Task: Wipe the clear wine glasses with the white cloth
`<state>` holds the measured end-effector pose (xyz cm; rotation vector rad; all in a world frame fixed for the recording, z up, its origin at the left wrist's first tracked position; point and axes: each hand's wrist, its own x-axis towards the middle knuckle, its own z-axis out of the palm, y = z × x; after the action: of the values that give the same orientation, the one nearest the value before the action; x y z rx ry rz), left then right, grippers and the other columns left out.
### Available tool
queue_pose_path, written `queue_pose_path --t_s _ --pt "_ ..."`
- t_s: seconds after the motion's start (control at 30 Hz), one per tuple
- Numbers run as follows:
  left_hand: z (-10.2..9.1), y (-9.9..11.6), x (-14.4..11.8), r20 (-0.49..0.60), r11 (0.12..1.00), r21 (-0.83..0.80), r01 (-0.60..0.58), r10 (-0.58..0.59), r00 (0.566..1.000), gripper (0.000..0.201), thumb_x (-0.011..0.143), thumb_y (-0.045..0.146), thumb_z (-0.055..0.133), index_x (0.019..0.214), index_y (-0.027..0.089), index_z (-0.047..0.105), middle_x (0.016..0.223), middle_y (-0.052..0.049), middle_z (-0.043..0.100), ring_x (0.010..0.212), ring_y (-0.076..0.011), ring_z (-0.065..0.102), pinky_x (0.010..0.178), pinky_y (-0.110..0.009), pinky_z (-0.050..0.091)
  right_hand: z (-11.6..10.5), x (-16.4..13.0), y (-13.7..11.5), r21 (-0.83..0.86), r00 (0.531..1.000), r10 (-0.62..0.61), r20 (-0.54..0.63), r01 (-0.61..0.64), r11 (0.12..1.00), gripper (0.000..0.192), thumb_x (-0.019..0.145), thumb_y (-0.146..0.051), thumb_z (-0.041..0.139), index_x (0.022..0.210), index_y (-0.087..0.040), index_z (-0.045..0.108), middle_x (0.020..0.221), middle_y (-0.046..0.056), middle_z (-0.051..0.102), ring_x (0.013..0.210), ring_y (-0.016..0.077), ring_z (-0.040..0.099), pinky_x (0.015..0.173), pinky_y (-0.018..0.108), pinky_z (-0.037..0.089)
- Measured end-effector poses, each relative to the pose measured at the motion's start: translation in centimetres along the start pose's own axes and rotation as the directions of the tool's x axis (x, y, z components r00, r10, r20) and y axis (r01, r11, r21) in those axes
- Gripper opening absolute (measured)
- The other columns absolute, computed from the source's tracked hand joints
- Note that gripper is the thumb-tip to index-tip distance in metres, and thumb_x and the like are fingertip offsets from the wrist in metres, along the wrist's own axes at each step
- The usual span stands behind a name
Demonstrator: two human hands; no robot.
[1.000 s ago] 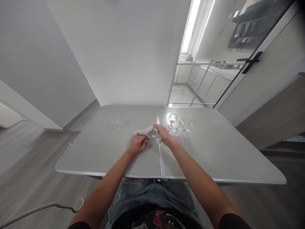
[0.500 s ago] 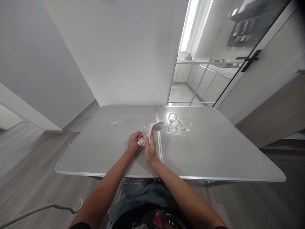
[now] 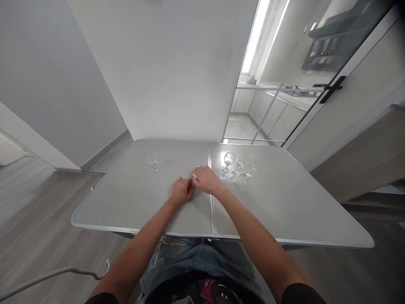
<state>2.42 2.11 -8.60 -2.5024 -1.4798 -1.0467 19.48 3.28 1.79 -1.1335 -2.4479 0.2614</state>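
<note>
Over the middle-left of the table, my two hands meet. My left hand [image 3: 181,190] is closed around the stem part of a wine glass, which the fingers now hide almost wholly. My right hand [image 3: 206,179] curls over from the right, its fingers touching those of the left, and grips a white cloth [image 3: 194,176]. Just a small scrap of that cloth shows between the hands. To the right stand a round-bowled wine glass [image 3: 229,158] and two more clear stemmed glasses [image 3: 236,171], [image 3: 247,173]. Another clear glass [image 3: 153,162] stands on the left half.
The grey folding table [image 3: 268,202] has a metal rim and a seam [image 3: 212,215] down its centre. Behind it rises a white wall [image 3: 164,84]. At the right is a glazed door with a black handle [image 3: 332,89]. A pale cable [image 3: 63,270] shows at lower left.
My right hand has turned palm-down and closed over the glass. The cloth, spread out before, is now bunched and nearly hidden. My left hand stays about where it was.
</note>
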Motion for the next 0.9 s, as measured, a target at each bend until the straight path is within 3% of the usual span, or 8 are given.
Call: queue_pose_path --t_s 0.13,0.23,0.33,0.43,0.63,0.7,0.8,0.9 --pt "-0.6 0.3 -0.1 0.061 0.998 -0.016 -0.062 0.063 0.996 0.020 0.094 0.025 0.050 0.078 0.020 0.061 0.067 -0.004 0.068 0.063 -0.0175 0.063 0.071 -0.034 0.036 -0.4 0.5 2.6 0.465 0.961 0.190 0.201 -0.265 0.845 0.039 0.096 -0.040 0.042 0.065 -0.019 0.055 0.065 0.001 0.059 0.067 0.0160 0.053 0.068 0.029 0.043" --pt "-0.9 0.3 0.0 0.073 0.997 -0.056 -0.060 0.065 0.995 0.021 0.096 0.029 0.050 0.080 0.021 0.062 0.073 -0.005 0.071 0.069 -0.0180 0.065 0.076 -0.034 0.039 0.2 -0.3 4.5 0.797 0.904 0.343 0.254 -0.397 0.454 0.032 0.089 -0.047 0.053 0.073 -0.019 0.057 0.067 -0.001 0.059 0.065 0.0152 0.053 0.062 0.027 0.044" --pt "-0.8 0.1 0.1 0.053 0.996 -0.092 -0.012 0.017 0.998 0.025 0.097 0.033 0.049 0.078 0.021 0.062 0.071 -0.006 0.069 0.068 -0.0191 0.062 0.079 -0.035 0.041 1.3 -1.3 5.1 0.899 0.829 0.394 0.396 -0.437 0.017 0.033 0.084 -0.051 0.058 0.078 -0.018 0.059 0.063 0.001 0.059 0.056 0.0159 0.054 0.053 0.027 0.044" --pt "-0.7 0.1 0.2 0.018 0.988 -0.130 0.080 -0.078 0.997 0.030 0.097 0.036 0.046 0.074 0.022 0.059 0.068 -0.005 0.066 0.067 -0.0195 0.058 0.076 -0.034 0.041 3.1 -1.7 3.5 0.944 0.846 0.419 0.329 -0.303 -0.128 0.038 0.086 -0.053 0.054 0.086 -0.017 0.063 0.068 0.005 0.066 0.060 0.0195 0.062 0.053 0.030 0.049" --pt "-1.1 0.5 0.4 -0.068 0.916 -0.259 0.308 -0.335 0.940 0.033 0.097 0.037 0.043 0.075 0.020 0.060 0.069 -0.002 0.064 0.063 -0.0156 0.051 0.064 -0.028 0.038 7.9 -1.9 -4.1 0.996 0.788 0.615 -0.030 -0.028 0.085 0.059 0.098 -0.056 0.031 0.133 -0.013 0.052 0.118 0.015 0.070 0.105 0.0253 0.068 0.090 0.041 0.056" --pt "-1.4 0.5 0.5 -0.057 0.886 -0.313 0.343 -0.378 0.924 0.033 0.096 0.038 0.044 0.073 0.019 0.059 0.066 0.000 0.061 0.060 -0.0140 0.049 0.060 -0.026 0.036 8.9 -2.2 -5.6 0.938 0.759 0.622 -0.191 -0.046 0.344 0.061 0.101 -0.053 0.030 0.148 -0.016 0.038 0.138 0.015 0.060 0.129 0.0248 0.056 0.107 0.045 0.047" --pt "-1.5 0.5 0.5 -0.046 0.867 -0.333 0.371 -0.408 0.912 0.032 0.095 0.038 0.043 0.074 0.019 0.059 0.067 0.000 0.061 0.060 -0.0137 0.049 0.059 -0.026 0.036 8.8 -2.6 -5.7 0.641 0.808 0.441 -0.391 -0.105 0.760 0.064 0.103 -0.045 0.029 0.159 -0.016 0.018 0.161 0.015 0.032 0.152 0.0241 0.025 0.121 0.048 0.030" --pt "-1.2 0.2 0.4 -0.055 0.901 -0.251 0.353 -0.378 0.924 0.024 0.093 0.031 0.045 0.076 0.020 0.059 0.068 -0.001 0.063 0.061 -0.0155 0.051 0.063 -0.028 0.038 7.4 -2.8 -4.3 0.310 0.875 0.209 -0.437 -0.071 0.948 0.064 0.103 -0.035 0.028 0.160 -0.011 0.012 0.167 0.015 0.013 0.156 0.0257 0.011 0.124 0.049 0.024"
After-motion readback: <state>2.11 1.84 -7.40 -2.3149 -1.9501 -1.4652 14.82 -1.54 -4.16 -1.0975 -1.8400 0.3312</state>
